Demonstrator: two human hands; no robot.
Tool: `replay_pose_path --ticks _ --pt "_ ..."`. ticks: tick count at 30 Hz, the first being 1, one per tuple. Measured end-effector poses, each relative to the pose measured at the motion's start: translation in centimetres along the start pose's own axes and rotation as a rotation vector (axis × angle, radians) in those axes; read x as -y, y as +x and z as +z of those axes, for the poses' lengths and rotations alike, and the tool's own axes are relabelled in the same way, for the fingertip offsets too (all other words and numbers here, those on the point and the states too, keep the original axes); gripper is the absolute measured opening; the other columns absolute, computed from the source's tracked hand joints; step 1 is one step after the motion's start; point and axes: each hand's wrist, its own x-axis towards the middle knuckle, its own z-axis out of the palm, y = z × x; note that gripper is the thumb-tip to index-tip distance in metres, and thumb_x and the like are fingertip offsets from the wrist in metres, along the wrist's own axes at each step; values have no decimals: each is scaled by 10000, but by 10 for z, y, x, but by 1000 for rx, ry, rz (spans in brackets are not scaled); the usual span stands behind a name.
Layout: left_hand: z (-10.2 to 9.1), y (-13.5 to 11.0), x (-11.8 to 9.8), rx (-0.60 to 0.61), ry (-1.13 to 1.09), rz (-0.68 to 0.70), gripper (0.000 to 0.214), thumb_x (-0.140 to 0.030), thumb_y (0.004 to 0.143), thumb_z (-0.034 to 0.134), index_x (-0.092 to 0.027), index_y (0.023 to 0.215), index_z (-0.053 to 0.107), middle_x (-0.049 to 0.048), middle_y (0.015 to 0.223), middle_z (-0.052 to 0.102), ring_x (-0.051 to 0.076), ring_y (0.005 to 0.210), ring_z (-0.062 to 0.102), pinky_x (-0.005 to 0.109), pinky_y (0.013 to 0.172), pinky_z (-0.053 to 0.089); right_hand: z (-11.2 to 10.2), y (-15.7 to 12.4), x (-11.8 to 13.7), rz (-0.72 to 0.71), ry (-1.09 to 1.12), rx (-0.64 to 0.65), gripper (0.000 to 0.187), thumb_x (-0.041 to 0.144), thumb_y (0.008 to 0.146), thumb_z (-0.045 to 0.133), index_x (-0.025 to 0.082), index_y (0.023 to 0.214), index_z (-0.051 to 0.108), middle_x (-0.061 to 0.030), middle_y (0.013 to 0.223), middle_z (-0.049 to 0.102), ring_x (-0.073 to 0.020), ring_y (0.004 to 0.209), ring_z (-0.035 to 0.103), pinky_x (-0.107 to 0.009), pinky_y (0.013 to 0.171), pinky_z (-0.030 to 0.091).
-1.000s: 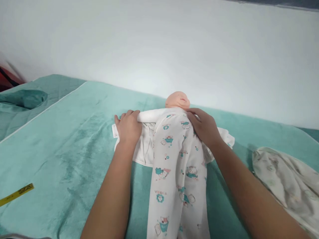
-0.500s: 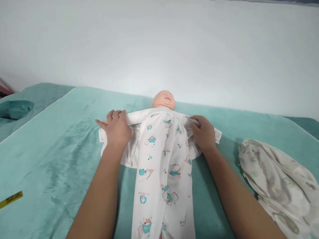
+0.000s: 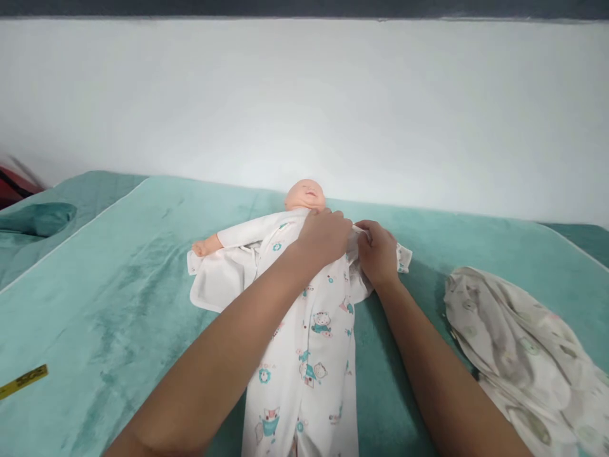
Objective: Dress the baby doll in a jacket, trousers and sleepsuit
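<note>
A baby doll (image 3: 304,194) lies on its back, head toward the wall, in a white romper (image 3: 309,343) printed with small animals. Beneath it a white baby jacket (image 3: 221,285) is spread out, and one bare doll hand (image 3: 207,245) rests over that jacket's left side. Reaching across the doll's chest, my left hand (image 3: 328,235) has its fingers curled on the romper near the shoulder on the right; its thumb is hidden. My right hand (image 3: 378,251) is closed on cloth around the doll's arm at the right, with a printed cuff (image 3: 404,258) sticking out beyond it.
A crumpled pale patterned cloth (image 3: 518,343) lies at the right on the green bedspread (image 3: 118,304). At lower left is a yellow strip (image 3: 23,381) with dark markings. A white wall (image 3: 304,95) rises behind, and something red (image 3: 16,188) shows at far left.
My left hand has left the doll's arm on the left and crossed over to the shoulder on the right. My right hand stays at the right sleeve. The view has tilted up slightly.
</note>
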Motion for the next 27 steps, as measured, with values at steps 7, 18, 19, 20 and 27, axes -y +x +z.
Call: replay_pose_path --ticks 7,18,19,20,27 --pt "11 43 -15 306 124 -96 374 -238 846 577 -179 1207 650 138 1227 640 306 1137 582 465 973 400 1 3 -4 -45 17 12 389 98 745 423 236 1033 646 -73 1078 705 -264 1024 616 -464 979 409" --pt "-28 17 4 187 128 -88 350 -137 822 544 -158 1155 652 160 1120 660 326 1110 606 455 891 445 -10 8 -4 204 315 -159 387 111 625 463 212 950 646 -62 1000 700 -243 984 647 -461 933 493" --pt "-34 13 7 171 132 -91 346 -126 815 544 -155 1141 654 162 1100 662 329 1093 612 452 871 452 -10 9 -6 261 390 -165 383 114 609 475 213 936 646 -56 994 701 -238 972 652 -452 907 506" --pt "-39 9 11 159 135 -96 341 -117 807 544 -155 1128 655 162 1083 663 331 1073 618 447 849 457 -10 10 -8 324 471 -167 379 116 591 487 215 920 645 -51 992 702 -236 967 656 -439 873 519" --pt "-50 -3 20 132 139 -177 365 -91 769 562 -157 1120 640 147 1028 661 321 996 638 403 760 456 -6 11 -23 555 833 -221 365 105 490 476 203 792 656 -20 860 694 -173 837 650 -324 739 525"
